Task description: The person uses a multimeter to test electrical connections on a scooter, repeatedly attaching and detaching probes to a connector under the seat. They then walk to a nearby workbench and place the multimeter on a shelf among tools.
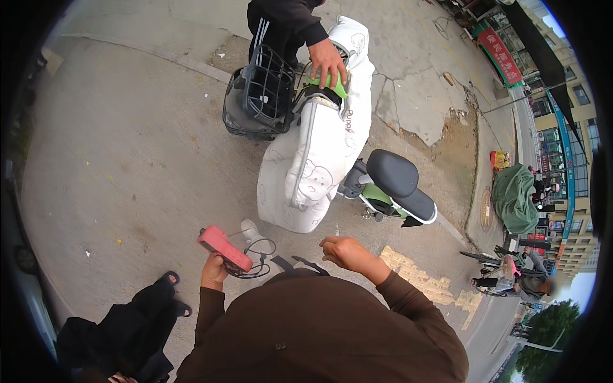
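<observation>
My left hand (214, 267) holds a red handheld device (225, 246) with black looped cables (262, 265) hanging from it. My right hand (350, 254) is curled near my body, below the scooter; what its fingers hold, if anything, is hidden. In front of me stands an electric scooter with a white quilted cover (311, 172) bearing cartoon drawings, a black seat (391, 173) and a black wire basket (262, 96). Another person's hand (327, 62) rests on the scooter's green front part near the top of the cover.
A person in black with sandals (128, 338) stands at lower left. Cracked pavement (415, 102) and a curb surround the scooter. At right are a green covered object (514, 199), a person with a bicycle (530, 281), shopfronts and a red banner (500, 56).
</observation>
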`<state>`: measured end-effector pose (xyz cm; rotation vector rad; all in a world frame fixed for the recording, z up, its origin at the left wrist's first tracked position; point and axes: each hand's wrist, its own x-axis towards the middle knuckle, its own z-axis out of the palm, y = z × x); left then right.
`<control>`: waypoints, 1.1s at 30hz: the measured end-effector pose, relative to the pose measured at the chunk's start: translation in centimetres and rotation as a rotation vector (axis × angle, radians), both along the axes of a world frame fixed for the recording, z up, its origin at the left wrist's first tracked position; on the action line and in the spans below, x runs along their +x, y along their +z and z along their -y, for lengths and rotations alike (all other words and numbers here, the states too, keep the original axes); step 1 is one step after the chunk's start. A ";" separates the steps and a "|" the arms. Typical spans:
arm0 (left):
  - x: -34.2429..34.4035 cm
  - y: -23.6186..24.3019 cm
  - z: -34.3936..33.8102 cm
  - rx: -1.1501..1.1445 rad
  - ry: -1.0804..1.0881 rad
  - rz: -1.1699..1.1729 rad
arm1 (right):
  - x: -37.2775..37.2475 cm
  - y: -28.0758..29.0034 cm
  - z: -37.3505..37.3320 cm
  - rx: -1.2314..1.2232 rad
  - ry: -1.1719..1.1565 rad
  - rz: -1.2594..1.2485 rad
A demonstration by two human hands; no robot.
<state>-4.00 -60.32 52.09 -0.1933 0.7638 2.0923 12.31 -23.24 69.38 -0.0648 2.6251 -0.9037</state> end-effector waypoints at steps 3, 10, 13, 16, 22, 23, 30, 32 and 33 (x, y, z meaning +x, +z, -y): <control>2.2 1.0 -1.2 0.041 0.012 -0.006 | 4.0 -0.7 -0.6 0.010 -0.119 -0.037; 10.0 2.7 -5.9 0.161 -0.055 0.018 | 19.0 -3.0 -0.1 0.062 -0.407 -0.108; 13.9 7.2 -11.9 0.146 -0.054 0.014 | 24.8 -4.6 0.6 0.016 -0.507 -0.086; 17.1 7.5 -15.3 0.196 -0.104 0.035 | 28.8 -4.4 1.3 -0.057 -0.591 -0.081; 21.9 9.2 -20.6 0.230 -0.231 0.034 | 34.5 -6.0 0.6 -0.128 -0.741 -0.195; 22.3 9.4 -21.1 0.235 -0.266 0.041 | 35.0 -6.9 0.1 -0.112 -0.757 -0.212; 23.7 10.8 -25.8 0.062 -0.382 0.031 | 32.8 -5.0 -5.2 -0.108 -0.859 -0.442; 23.7 10.8 -27.5 0.026 -0.409 0.053 | 31.2 -3.6 -6.3 -0.153 -0.891 -0.494; 23.8 10.6 -28.5 0.044 -0.438 0.068 | 30.5 -3.0 -6.8 -0.176 -0.903 -0.511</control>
